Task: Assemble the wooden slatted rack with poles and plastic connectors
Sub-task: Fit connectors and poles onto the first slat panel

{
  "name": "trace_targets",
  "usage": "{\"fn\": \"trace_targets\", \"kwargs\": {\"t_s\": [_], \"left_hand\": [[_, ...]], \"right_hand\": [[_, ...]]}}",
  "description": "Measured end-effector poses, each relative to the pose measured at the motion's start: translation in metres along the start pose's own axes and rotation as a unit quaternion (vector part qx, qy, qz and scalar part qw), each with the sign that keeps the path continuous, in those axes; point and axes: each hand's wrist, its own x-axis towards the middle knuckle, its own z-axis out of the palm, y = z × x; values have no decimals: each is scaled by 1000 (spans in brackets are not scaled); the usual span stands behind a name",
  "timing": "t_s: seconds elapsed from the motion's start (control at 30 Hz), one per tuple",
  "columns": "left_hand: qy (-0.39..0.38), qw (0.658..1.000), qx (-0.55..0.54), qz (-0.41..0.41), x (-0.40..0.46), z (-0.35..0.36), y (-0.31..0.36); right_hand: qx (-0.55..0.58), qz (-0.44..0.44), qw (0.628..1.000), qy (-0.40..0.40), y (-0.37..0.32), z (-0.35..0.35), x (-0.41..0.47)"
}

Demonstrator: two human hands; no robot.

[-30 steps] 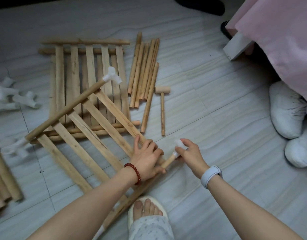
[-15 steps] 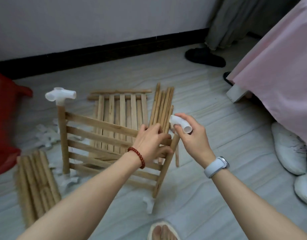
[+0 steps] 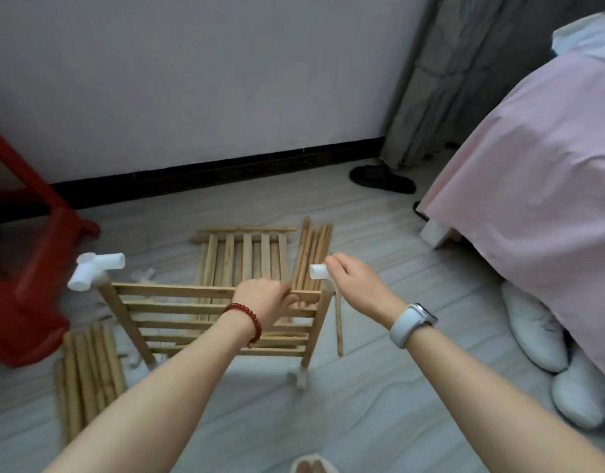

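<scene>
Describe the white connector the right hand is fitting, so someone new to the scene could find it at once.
Start at the upright slatted panel on the floor, steadied by the left hand. At its right pole's top, the right hand pinches a white connector. Unlike the connector on the left pole, fingers grip it.

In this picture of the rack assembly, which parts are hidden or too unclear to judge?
Head view only:
- Whether the white connector is seated on the right pole: right hand covers the joint.
- Left hand hides part of the top slat.
- Loose connectors behind the panel: blurred, uncountable.
- Red stool: cut by the left edge.
</scene>
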Motion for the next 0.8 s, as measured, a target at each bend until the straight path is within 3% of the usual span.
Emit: {"fn": "trace_targets", "kwargs": {"t_s": [0.17,0.27,0.53,0.8], "left_hand": [[38,998,43,-2,-23,7,8],[63,997,48,-5,-32,14,8],[134,991,4,18,-42,26,8],[73,997,-31,14,-48,20,5]], "right_hand": [[-52,133,989,-41,-21,2,6],[-60,169,982,-50,-24,11,5],[-57,146,987,31,-5,27,-6],[-130,109,982,81,-12,29,-15]]}}
